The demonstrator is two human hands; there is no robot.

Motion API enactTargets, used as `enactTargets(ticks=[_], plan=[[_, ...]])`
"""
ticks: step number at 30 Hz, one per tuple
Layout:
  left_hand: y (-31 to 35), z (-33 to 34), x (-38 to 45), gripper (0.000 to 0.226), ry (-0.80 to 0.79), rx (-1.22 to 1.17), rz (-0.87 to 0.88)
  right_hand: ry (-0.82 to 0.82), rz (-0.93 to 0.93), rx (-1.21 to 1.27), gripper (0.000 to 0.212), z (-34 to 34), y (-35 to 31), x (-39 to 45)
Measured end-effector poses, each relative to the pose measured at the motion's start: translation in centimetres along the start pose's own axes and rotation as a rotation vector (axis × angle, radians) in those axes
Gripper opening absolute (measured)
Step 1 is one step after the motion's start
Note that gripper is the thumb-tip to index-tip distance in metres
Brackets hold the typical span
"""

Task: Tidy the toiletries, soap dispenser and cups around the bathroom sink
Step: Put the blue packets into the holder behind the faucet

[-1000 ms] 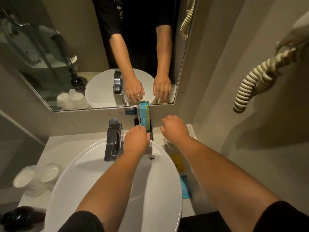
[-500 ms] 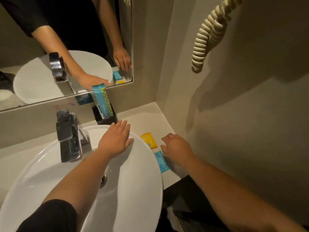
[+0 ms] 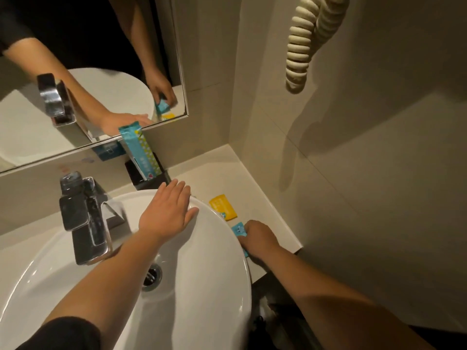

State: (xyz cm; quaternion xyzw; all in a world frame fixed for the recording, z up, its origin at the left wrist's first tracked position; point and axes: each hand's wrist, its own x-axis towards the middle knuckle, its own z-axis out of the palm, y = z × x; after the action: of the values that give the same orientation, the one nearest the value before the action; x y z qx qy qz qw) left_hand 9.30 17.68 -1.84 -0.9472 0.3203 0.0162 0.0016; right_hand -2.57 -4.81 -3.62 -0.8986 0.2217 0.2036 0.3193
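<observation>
A white oval sink (image 3: 202, 311) fills the lower left, with a chrome tap (image 3: 83, 223) behind it. My left hand (image 3: 166, 210) lies flat and open on the sink's far rim. My right hand (image 3: 260, 239) is on the counter right of the sink, fingers closed on a small blue packet (image 3: 238, 229). A yellow packet (image 3: 223, 207) lies just beyond it. A tall blue and yellow packet (image 3: 140, 154) stands in a black holder (image 3: 149, 178) against the wall.
The pale counter (image 3: 252, 183) ends at the right wall. A mirror (image 3: 88, 72) hangs above the tap. A coiled cream cord (image 3: 300, 46) hangs on the right wall. Below the counter's front edge it is dark.
My right hand has moved left onto the blue packet and closed on it. My left hand stays flat on the sink rim. The view has shifted slightly closer.
</observation>
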Motion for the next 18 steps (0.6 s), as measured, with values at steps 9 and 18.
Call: enactTargets(ticks=[9, 18], plan=[[0.3, -0.2, -0.2, 0.069, 0.02, 0.016, 0.001, 0.025, 0.021, 0.407, 0.029, -4.1, -5.1, 4.6], [0.1, 0.4, 0.0, 0.067, 0.044, 0.041, 0.0, -0.078, 0.154, 0.224, 0.021, -3.4, -7.0, 8.0]])
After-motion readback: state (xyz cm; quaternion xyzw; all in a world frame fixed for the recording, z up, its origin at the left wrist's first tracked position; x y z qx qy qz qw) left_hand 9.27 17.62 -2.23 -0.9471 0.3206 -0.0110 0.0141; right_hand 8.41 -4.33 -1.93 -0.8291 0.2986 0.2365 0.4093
